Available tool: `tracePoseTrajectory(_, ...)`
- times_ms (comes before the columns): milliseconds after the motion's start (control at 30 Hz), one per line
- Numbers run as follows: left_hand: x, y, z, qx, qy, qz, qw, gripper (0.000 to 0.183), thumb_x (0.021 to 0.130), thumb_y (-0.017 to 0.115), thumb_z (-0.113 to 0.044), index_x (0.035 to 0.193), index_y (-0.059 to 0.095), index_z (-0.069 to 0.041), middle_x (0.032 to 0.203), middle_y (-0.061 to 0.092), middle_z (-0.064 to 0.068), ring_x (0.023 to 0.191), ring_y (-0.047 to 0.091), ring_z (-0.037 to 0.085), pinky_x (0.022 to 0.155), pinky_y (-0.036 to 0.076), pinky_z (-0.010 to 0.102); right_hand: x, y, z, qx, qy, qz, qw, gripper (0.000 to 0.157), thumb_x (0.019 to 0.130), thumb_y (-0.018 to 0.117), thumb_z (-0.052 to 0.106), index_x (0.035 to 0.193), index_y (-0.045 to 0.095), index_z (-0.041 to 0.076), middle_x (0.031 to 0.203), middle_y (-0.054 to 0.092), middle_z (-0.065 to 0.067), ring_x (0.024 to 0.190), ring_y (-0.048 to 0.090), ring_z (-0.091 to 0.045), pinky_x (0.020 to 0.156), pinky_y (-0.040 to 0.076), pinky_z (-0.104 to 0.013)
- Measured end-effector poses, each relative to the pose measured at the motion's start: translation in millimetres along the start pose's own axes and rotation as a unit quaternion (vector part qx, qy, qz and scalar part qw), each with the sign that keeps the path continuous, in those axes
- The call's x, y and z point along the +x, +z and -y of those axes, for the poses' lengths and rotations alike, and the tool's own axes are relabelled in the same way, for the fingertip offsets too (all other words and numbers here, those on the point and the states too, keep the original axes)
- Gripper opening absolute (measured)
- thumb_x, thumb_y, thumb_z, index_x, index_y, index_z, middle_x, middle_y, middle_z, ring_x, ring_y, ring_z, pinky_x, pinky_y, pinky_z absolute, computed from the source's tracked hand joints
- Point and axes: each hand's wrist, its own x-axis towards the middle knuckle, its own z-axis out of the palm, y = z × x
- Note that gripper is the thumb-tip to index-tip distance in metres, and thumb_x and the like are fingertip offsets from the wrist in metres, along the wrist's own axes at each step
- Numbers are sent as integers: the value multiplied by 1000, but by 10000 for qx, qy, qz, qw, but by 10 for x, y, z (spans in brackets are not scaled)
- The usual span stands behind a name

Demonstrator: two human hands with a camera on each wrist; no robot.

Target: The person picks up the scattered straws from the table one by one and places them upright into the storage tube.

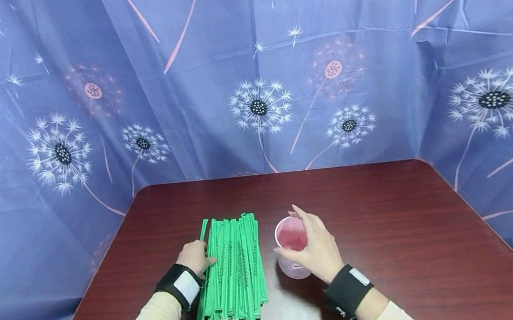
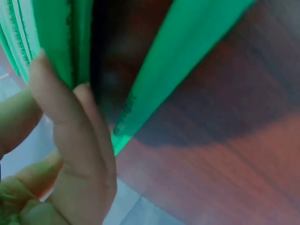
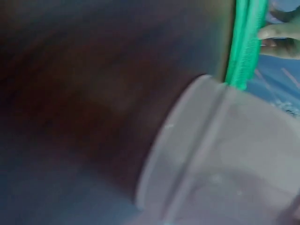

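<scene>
On the table lies a bundle of green paper-wrapped straws (image 1: 234,270), side by side. My left hand (image 1: 195,258) is at the bundle's left edge, thumb over it. In the left wrist view the fingers (image 2: 77,136) are fairly straight and touch the straws, and one straw (image 2: 154,79) stands apart from the others. My right hand (image 1: 316,244) curves round a pale pink cup (image 1: 290,267) from the right, thumb at the near rim and fingers at the far rim. The cup (image 3: 234,159) stands upright on the table; its right side is hidden by the hand.
The dark red wooden table (image 1: 408,238) has rounded far corners. Blue curtains (image 1: 214,107) with dandelion prints hang behind it and on both sides. The cup stands a short way right of the straws.
</scene>
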Motion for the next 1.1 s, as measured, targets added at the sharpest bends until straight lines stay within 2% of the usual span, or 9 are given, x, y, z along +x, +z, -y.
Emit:
tracePoseTrajectory(167, 20, 13, 40, -525, -281, 118, 9982, 42, 87, 72, -6, 121, 59, 14, 93, 66, 18, 53, 62, 16, 44, 53, 26, -26, 69, -21, 430, 99, -426, 9981, 100, 63, 92, 38, 147, 41, 14, 139, 58, -6, 120, 55, -29, 93, 51, -51)
tracePoseTrajectory(367, 40, -25, 32, -712, -289, 155, 9969, 34, 88, 66, -3, 117, 61, 14, 91, 66, 19, 49, 60, 16, 45, 52, 26, -45, 114, -26, 774, 201, -760, 9939, 108, 61, 94, 35, 149, 35, 12, 138, 56, -8, 123, 56, -28, 98, 49, -51)
tracePoseTrajectory(567, 69, -72, -2, -1053, -365, -13, 9938, 29, 89, 61, -7, 113, 63, 9, 106, 66, 24, 51, 61, 17, 45, 53, 26, -60, 139, -25, 991, 281, -916, 9905, 110, 60, 95, 32, 149, 34, 11, 135, 57, -10, 123, 55, -26, 100, 48, -49)
tracePoseTrajectory(700, 47, -202, -138, -1359, -88, -341, 9901, 30, 91, 60, -12, 115, 63, 6, 106, 68, 22, 59, 66, 22, 51, 56, 30, -69, 136, -34, 944, 390, -868, 9910, 110, 61, 94, 34, 149, 34, 10, 133, 59, -10, 122, 55, -26, 97, 49, -50)
tracePoseTrajectory(833, -6, -383, -404, -1417, 467, -783, 9857, 29, 93, 63, -20, 115, 66, -1, 102, 71, 16, 72, 68, 25, 62, 54, 32, -74, 115, -35, 838, 480, -779, 9923, 110, 61, 94, 35, 149, 33, 7, 132, 60, -11, 120, 55, -27, 97, 49, -50)
tracePoseTrajectory(900, -40, -462, -554, -1551, 749, -1026, 9797, 26, 94, 65, -24, 111, 67, -5, 99, 72, 12, 76, 67, 21, 66, 51, 32, -71, 104, -30, 795, 531, -734, 9927, 111, 61, 94, 35, 149, 33, 7, 132, 60, -11, 120, 56, -28, 98, 48, -49)
tracePoseTrajectory(967, -74, -519, -700, -1876, 966, -1189, 9702, 23, 93, 67, -27, 107, 68, -8, 95, 74, 9, 75, 66, 18, 66, 52, 31, -66, 95, -20, 778, 582, -701, 9928, 111, 61, 93, 36, 149, 34, 7, 132, 60, -11, 120, 56, -29, 98, 49, -50)
tracePoseTrajectory(1100, -142, -592, -943, -2853, 1222, -1390, 9404, 20, 93, 69, -28, 99, 68, -10, 86, 75, 9, 67, 67, 13, 62, 56, 29, -58, 86, -4, 745, 696, -637, 9927, 110, 61, 93, 38, 149, 35, 8, 132, 61, -9, 119, 57, -29, 95, 50, -50)
